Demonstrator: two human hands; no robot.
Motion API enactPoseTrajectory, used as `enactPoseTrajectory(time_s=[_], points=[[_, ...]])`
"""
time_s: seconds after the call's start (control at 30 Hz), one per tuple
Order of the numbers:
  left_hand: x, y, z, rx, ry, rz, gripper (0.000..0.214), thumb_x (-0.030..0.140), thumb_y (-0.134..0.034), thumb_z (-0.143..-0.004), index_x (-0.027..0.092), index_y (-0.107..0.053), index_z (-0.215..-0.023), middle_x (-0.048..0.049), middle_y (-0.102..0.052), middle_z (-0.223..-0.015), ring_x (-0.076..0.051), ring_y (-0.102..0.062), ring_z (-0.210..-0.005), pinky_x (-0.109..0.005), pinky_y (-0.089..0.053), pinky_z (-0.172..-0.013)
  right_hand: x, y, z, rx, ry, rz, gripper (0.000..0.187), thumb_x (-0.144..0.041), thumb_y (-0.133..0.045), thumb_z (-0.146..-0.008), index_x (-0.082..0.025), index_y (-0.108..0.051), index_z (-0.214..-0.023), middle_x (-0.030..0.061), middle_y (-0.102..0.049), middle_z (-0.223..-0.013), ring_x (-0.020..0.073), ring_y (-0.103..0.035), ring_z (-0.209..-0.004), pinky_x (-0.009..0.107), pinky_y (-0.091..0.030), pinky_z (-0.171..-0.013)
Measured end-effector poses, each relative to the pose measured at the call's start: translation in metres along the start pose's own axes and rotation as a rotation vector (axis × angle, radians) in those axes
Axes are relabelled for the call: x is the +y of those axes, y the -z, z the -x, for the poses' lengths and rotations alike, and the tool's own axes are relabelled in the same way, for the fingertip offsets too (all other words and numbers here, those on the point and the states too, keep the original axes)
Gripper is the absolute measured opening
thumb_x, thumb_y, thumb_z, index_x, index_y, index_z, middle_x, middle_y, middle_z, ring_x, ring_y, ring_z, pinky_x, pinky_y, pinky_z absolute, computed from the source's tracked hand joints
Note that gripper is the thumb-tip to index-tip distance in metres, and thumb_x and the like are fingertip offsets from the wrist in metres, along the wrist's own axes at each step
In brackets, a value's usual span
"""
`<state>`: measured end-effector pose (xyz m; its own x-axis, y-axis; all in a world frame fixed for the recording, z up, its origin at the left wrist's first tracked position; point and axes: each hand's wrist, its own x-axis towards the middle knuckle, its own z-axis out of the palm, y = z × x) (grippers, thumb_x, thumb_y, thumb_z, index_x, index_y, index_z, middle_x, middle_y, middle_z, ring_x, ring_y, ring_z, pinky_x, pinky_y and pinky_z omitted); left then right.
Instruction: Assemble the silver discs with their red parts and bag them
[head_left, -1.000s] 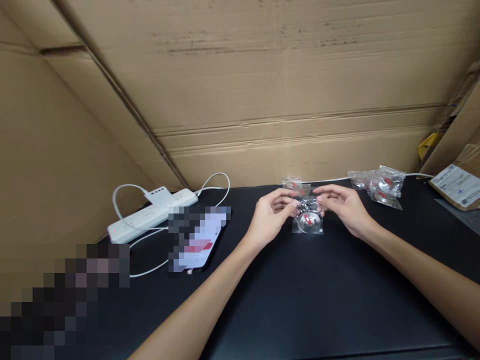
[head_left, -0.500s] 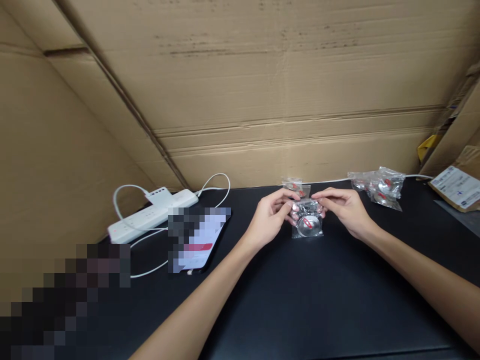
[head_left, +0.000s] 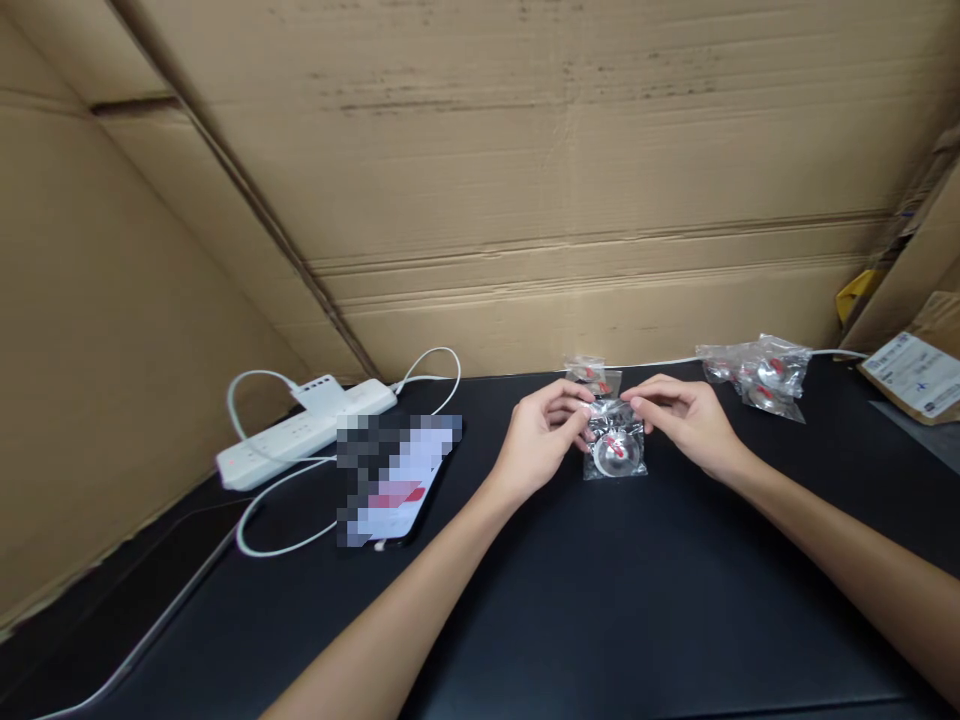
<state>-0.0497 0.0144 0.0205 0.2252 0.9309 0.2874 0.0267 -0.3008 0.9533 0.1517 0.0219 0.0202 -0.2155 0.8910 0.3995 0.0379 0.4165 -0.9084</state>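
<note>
Between my hands is a small clear plastic bag (head_left: 616, 452) with a round, shiny disc-like item and a red mark or piece inside. My left hand (head_left: 546, 430) pinches the bag's top left corner between thumb and fingers. At the top right corner, my right hand (head_left: 679, 412) grips the bag's edge the same way. The bag's lower part, with the round item, hangs toward me, close to the black table top (head_left: 600, 600). Just behind my fingertips lie similar small bags (head_left: 600, 380) with red marks, partly overlapping.
A pile of similar bags (head_left: 765, 372) lies at the back right, beside a labelled package (head_left: 919, 372). To the left are a phone (head_left: 409, 480), a white power strip (head_left: 307, 430) and looping white cable (head_left: 247, 545). Cardboard walls (head_left: 562, 180) stand behind and at the left.
Both hands keep hold of the bag's top edge. My fingertips have shifted slightly along it, and the bag's top looks flatter. Otherwise things lie as before.
</note>
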Motion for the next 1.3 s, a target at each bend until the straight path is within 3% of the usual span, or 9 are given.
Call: enactPoseTrajectory(time_s=[0.17,0.33,0.5,0.7,0.93,1.3], points=[[0.003,-0.001,0.002,0.002,-0.022,-0.014,0.021,0.025,-0.065,-0.082,0.016,-0.062,-0.101,-0.0028,-0.064,-0.072,-0.016,-0.064,-0.063,-0.028,-0.057,-0.056,0.006,-0.001,-0.001,0.011,-0.051,0.013,0.030,-0.037,-0.071,-0.080,-0.019,-0.068,-0.104,0.0037,-0.065,-0.082,0.0153,-0.061,-0.071,0.029,-0.051,-0.063],[0.005,-0.002,0.003,-0.003,-0.035,-0.036,0.023,0.026,-0.065,-0.083,0.016,-0.063,-0.103,-0.0042,-0.066,-0.078,-0.016,-0.064,-0.065,-0.028,-0.057,-0.058,0.012,-0.001,0.000,-0.074,-0.086,0.033,0.024,-0.040,-0.072,-0.078,-0.018,-0.068,-0.085,0.0035,-0.065,-0.079,0.0155,-0.061,-0.072,0.030,-0.052,-0.067],[0.004,-0.002,0.002,-0.020,0.016,-0.042,0.032,0.029,-0.071,-0.078,0.016,-0.063,-0.107,-0.0031,-0.065,-0.076,-0.014,-0.063,-0.060,-0.029,-0.056,-0.058,0.013,-0.001,0.000,-0.090,-0.074,0.033,0.024,-0.042,-0.073,-0.078,-0.018,-0.066,-0.081,0.0025,-0.063,-0.076,0.0148,-0.060,-0.069,0.029,-0.050,-0.064],[0.005,-0.003,0.004,-0.094,0.058,-0.098,0.016,0.030,-0.067,-0.081,0.014,-0.066,-0.080,-0.0029,-0.063,-0.068,-0.012,-0.057,-0.055,-0.026,-0.050,-0.056,0.010,-0.002,0.001,-0.126,-0.074,0.033,0.024,-0.042,-0.074,-0.077,-0.019,-0.067,-0.083,0.0025,-0.065,-0.078,0.0154,-0.061,-0.071,0.030,-0.051,-0.068],[0.007,-0.009,0.007,-0.129,0.044,-0.057,0.015,0.029,-0.067,-0.080,0.015,-0.065,-0.079,-0.0018,-0.061,-0.071,-0.011,-0.055,-0.060,-0.025,-0.049,-0.058,0.004,-0.005,0.004,-0.190,-0.151,-0.051,0.027,-0.042,-0.078,-0.072,-0.018,-0.067,-0.077,0.0021,-0.067,-0.074,0.0157,-0.063,-0.069,0.031,-0.050,-0.067],[0.012,0.005,0.004,-0.237,0.122,-0.209,0.024,0.038,-0.065,-0.082,0.017,-0.070,-0.073,-0.0025,-0.059,-0.060,-0.010,-0.051,-0.050,-0.021,-0.041,-0.045,0.006,0.001,0.000,-0.225,-0.158,-0.019,0.022,-0.040,-0.079,-0.072,-0.019,-0.073,-0.075,0.0007,-0.065,-0.065,0.0117,-0.055,-0.058,0.028,-0.045,-0.057]])
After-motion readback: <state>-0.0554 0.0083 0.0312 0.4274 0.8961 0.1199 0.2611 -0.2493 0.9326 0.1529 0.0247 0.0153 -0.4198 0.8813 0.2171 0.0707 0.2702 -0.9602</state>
